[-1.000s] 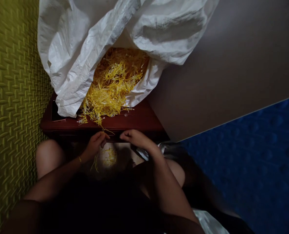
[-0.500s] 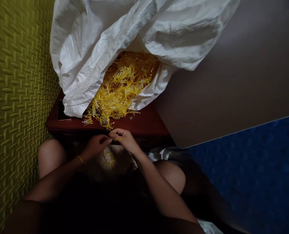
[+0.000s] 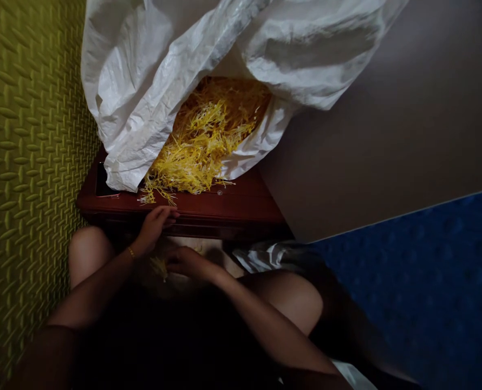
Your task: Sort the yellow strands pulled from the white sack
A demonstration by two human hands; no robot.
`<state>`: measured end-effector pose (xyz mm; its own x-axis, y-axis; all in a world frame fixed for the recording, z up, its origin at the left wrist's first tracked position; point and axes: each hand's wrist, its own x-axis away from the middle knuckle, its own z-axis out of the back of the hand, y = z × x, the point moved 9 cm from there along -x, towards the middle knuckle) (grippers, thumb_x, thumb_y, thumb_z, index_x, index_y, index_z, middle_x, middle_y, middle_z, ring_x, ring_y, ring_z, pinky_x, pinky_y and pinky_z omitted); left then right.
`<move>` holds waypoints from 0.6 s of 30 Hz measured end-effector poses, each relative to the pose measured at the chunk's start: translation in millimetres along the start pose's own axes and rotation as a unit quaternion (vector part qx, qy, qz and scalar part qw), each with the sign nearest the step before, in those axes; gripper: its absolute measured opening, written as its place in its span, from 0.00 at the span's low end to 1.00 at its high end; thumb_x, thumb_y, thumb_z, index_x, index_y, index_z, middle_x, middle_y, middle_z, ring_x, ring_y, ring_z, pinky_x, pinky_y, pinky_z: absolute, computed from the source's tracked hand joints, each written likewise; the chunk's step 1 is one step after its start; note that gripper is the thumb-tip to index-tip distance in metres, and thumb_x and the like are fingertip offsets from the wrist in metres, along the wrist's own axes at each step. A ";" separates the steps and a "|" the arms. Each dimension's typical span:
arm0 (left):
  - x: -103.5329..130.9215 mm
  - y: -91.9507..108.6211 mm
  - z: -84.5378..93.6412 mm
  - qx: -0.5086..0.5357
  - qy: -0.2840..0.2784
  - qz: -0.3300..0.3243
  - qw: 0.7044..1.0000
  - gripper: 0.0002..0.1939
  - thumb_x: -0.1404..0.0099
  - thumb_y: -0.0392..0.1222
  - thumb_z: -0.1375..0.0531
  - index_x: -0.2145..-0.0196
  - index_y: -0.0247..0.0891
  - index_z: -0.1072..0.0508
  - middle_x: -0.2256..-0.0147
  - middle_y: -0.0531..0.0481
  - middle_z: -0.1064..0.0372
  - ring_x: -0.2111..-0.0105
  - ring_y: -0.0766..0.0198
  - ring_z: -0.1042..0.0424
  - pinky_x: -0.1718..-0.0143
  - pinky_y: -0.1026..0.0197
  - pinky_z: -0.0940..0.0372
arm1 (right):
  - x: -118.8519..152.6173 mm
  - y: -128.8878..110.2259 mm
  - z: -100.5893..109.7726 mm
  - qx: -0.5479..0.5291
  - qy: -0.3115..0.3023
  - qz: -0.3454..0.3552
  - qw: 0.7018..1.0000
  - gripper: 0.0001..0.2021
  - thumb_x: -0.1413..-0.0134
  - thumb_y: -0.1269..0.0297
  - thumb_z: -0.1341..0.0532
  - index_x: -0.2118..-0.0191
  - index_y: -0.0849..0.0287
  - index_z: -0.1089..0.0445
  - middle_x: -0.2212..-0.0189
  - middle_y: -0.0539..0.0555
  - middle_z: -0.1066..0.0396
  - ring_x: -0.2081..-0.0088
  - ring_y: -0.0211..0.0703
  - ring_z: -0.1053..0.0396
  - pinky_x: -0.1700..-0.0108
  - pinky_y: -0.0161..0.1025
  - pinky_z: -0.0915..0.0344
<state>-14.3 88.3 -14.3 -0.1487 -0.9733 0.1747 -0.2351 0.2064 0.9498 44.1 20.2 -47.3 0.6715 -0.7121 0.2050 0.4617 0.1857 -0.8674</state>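
My left hand [image 3: 156, 226] is at the front edge of a dark red box-like surface [image 3: 245, 203], just below loose strands at the heap's tip. Its fingers stretch to the right, apparently holding nothing. Lower down, between my knees, my right hand [image 3: 190, 262] points left with its fingers bent downward in shadow. Beside its fingertips is a small bunch of yellow strands [image 3: 158, 267]; whether the fingers hold any is hidden. A large heap of thin yellow strands with pale tips [image 3: 200, 146] spills from the mouth of a white woven sack [image 3: 139, 108].
A yellow wall with a raised tread pattern [image 3: 21, 162] rises close on the left. At the right stands a plain grey-brown panel [image 3: 379, 146], with a blue surface [image 3: 428, 281] below it. A dark flat object resembling a phone [image 3: 103, 181] lies partly under the sack.
My hands have separated after being together at the box edge. The right hand has dropped toward my lap; the left has shifted slightly up and left, its fingers straightened. The view has shifted slightly.
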 end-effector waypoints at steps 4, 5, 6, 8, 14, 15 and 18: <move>-2.8 6.1 9.4 -0.009 0.019 -0.007 1.000 0.15 0.41 0.49 0.44 0.63 0.34 0.29 0.65 0.47 0.29 0.70 0.69 0.31 0.65 0.65 0.37 | 11.3 1.2 47.1 -0.132 0.087 -0.005 0.987 0.08 0.52 0.63 0.42 0.75 0.61 0.31 0.79 0.47 0.35 0.76 0.33 0.41 0.71 0.32 0.45; -3.4 7.3 11.8 -0.010 0.026 -0.008 1.000 0.15 0.41 0.49 0.44 0.63 0.35 0.29 0.65 0.47 0.29 0.70 0.69 0.31 0.66 0.65 0.37 | 15.3 2.2 61.0 -0.174 0.113 -0.009 0.978 0.09 0.52 0.61 0.42 0.74 0.61 0.31 0.79 0.47 0.35 0.76 0.33 0.41 0.71 0.32 0.45; -3.8 8.4 14.4 -0.010 0.037 -0.012 0.999 0.15 0.41 0.49 0.44 0.63 0.35 0.29 0.64 0.47 0.29 0.70 0.69 0.32 0.66 0.65 0.37 | 19.6 3.3 74.6 -0.212 0.145 -0.011 0.966 0.10 0.52 0.58 0.41 0.74 0.61 0.31 0.79 0.47 0.35 0.76 0.33 0.41 0.71 0.32 0.44; -4.1 11.5 17.8 -0.010 0.054 -0.030 0.998 0.14 0.41 0.48 0.44 0.64 0.35 0.30 0.64 0.47 0.29 0.69 0.69 0.31 0.64 0.64 0.37 | 28.2 4.8 98.3 -0.266 0.212 -0.008 0.940 0.11 0.55 0.56 0.39 0.73 0.61 0.30 0.78 0.47 0.35 0.76 0.33 0.40 0.70 0.32 0.44; 1.4 14.9 -7.2 -0.142 -0.033 -0.105 0.984 0.12 0.42 0.45 0.43 0.64 0.35 0.27 0.62 0.46 0.28 0.61 0.63 0.31 0.55 0.60 0.39 | 30.6 8.3 112.7 -0.326 0.271 -0.008 0.906 0.12 0.58 0.56 0.36 0.72 0.61 0.28 0.77 0.48 0.33 0.76 0.32 0.40 0.70 0.32 0.44; 3.5 14.1 -12.9 -0.175 -0.050 -0.118 0.976 0.13 0.42 0.44 0.43 0.62 0.35 0.27 0.61 0.46 0.28 0.60 0.62 0.31 0.54 0.59 0.39 | 28.4 8.4 110.9 -0.328 0.272 -0.006 0.905 0.12 0.58 0.56 0.36 0.73 0.61 0.28 0.78 0.48 0.33 0.76 0.32 0.41 0.71 0.32 0.45; 9.3 14.5 -22.0 -0.267 -0.054 -0.173 0.946 0.12 0.43 0.42 0.42 0.61 0.37 0.26 0.60 0.46 0.27 0.58 0.60 0.31 0.52 0.57 0.40 | 21.2 5.9 105.3 -0.317 0.277 0.009 0.907 0.12 0.59 0.56 0.36 0.77 0.62 0.31 0.81 0.46 0.36 0.78 0.31 0.43 0.73 0.32 0.47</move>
<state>2.0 80.0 6.8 -0.2561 -0.9514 -0.1714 0.2273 -0.2316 0.9459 122.1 77.5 -0.3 0.2001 -0.9763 0.0820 -0.0909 -0.1018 -0.9906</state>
